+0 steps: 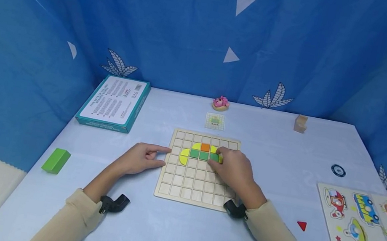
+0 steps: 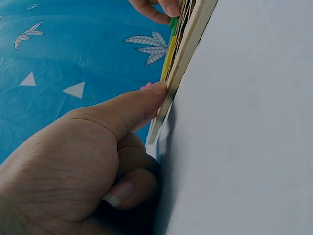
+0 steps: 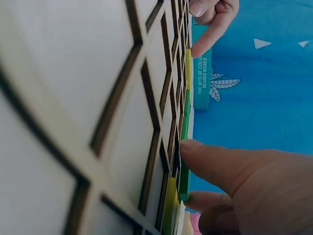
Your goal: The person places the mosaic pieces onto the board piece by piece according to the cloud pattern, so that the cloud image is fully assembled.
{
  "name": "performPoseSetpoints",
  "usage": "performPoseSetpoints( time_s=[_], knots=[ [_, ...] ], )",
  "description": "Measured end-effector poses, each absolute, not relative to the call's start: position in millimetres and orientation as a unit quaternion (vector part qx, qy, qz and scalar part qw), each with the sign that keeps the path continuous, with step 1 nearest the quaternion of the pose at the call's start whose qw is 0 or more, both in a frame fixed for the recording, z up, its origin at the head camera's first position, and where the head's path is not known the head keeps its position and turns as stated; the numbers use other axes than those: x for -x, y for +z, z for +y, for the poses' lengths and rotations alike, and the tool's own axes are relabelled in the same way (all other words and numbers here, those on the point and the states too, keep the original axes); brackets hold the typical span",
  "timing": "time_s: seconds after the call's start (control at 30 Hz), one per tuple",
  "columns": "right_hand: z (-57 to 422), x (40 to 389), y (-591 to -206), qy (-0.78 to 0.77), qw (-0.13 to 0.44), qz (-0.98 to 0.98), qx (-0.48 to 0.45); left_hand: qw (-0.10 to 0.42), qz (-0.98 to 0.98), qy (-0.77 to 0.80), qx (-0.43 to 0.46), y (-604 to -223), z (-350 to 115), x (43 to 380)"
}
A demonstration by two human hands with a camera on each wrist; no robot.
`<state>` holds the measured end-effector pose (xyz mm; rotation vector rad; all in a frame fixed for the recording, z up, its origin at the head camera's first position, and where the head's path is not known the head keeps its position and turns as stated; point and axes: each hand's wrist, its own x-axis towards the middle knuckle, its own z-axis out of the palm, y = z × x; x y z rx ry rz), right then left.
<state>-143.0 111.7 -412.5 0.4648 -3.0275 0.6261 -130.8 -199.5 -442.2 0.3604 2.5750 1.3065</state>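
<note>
A wooden grid board lies flat on the white table, with square cells. Set in it are an orange square, green squares in a row, and yellow rounded pieces. My right hand is over the board's right half. Its thumb and a finger pinch a green square piece at the right end of the green row, beside a yellow piece. At the board's left edge, the left hand touches the rim with extended thumb and index finger; its other fingers are bent.
Behind the board lie a small pattern card and a pink figurine. A teal box and a green block are on the left. To the right are a wooden piece, a dark disc, a red triangle and a picture puzzle.
</note>
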Motion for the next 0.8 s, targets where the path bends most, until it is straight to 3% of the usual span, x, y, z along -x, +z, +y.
performPoseSetpoints(
  time_s=[0.53,0.8],
  knots=[
    [114,142,-414,0.201,0.021,-0.968,-0.152,0.112,0.882,0.44,-0.126,-445,-199,131],
    [141,134,-397,0.228,0.023,-0.962,-0.145,0.116,0.885,0.434,-0.12,-444,-199,131]
  ],
)
